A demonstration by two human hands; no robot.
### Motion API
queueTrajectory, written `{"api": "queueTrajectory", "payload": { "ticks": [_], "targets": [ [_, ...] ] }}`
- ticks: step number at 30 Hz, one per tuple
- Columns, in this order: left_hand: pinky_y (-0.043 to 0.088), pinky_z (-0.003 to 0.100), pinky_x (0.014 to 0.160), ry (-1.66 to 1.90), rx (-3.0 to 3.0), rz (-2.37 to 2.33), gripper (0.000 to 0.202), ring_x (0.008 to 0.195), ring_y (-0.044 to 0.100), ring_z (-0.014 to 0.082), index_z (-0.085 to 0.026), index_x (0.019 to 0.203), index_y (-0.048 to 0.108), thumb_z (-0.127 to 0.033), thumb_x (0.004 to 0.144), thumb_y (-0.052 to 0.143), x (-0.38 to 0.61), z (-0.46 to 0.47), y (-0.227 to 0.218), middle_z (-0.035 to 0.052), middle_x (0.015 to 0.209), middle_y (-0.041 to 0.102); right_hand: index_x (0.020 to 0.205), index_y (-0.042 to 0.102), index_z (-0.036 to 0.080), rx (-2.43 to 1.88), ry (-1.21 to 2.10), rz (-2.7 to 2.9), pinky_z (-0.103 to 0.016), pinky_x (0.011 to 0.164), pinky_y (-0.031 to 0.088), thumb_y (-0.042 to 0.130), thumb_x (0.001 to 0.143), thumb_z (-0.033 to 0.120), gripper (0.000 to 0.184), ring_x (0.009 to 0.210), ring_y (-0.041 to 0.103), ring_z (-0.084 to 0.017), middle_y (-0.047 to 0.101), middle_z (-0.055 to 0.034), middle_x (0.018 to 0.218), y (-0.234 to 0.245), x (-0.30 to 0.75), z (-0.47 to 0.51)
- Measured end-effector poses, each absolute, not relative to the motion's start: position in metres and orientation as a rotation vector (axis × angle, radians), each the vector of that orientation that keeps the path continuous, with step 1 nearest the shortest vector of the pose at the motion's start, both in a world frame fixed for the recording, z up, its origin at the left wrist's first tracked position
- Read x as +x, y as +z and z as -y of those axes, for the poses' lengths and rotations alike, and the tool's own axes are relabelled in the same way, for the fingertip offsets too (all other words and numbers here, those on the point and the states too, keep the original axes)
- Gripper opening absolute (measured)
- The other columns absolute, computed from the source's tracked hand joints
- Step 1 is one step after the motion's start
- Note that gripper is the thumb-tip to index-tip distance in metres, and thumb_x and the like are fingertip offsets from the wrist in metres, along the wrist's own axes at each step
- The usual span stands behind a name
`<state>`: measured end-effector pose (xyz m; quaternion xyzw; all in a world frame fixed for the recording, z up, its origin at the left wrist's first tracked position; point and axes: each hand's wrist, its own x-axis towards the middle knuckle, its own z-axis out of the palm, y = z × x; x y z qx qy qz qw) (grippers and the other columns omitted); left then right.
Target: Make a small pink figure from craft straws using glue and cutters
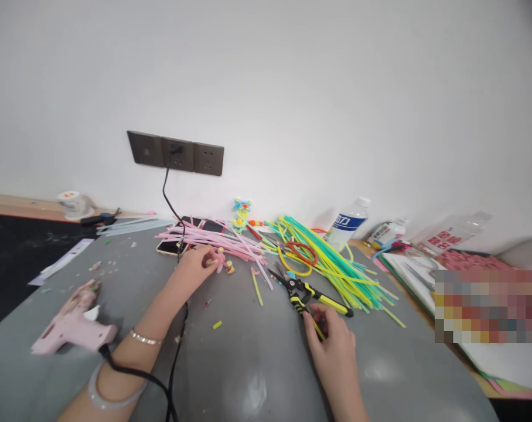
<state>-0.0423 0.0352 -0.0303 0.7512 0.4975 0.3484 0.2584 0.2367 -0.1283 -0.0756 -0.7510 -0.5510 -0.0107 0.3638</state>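
my left hand (195,265) pinches a small pink fuzzy craft piece (221,259) beside the pink pipe cleaners (204,235); it looks light, soft and easily crushed, best held gently by its end. my right hand (334,335) grasps one handle of the black-and-yellow wire cutters (297,286), likely stiff and heavier.

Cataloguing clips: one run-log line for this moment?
left hand: holds pink craft figure | right hand: grips black-yellow pliers | pink glue gun: on table

A plain pale wall (314,105) with a dark triple socket panel (186,159) rises behind a shiny grey counter (235,351).
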Motion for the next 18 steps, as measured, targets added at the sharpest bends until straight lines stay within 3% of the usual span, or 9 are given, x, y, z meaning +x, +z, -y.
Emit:
{"api": "queueTrajectory", "payload": {
  "ticks": [11,18],
  "targets": [
    [0.048,0.029,0.067,0.865,1.965,-1.440,0.022,0.070,0.065,0.0191,-0.021,0.087,0.066,-0.041,0.080,0.060,-0.0376,-0.0342,-0.0315,0.0034,0.081,0.072,0.090,0.059,0.020,-1.916,-0.031,1.432,-0.032,0.063,0.038,0.046,0.088,0.051,0.033,0.067,0.057,-0.024,0.061,-0.0052,0.073,-0.0739,0.2361,0.1276],
    [0.043,0.028,0.059,0.729,2.054,-1.472,0.022,0.063,0.062,0.0189,-0.020,0.077,0.061,-0.042,0.079,0.058,-0.0383,-0.0315,-0.0325,0.0017,0.067,0.067,0.090,0.059,0.021,-1.914,-0.026,1.423,-0.032,0.062,0.038,0.046,0.088,0.051,0.033,0.067,0.057,-0.024,0.061,-0.0046,0.072,-0.0734,0.2367,0.1287]
  ]
}}
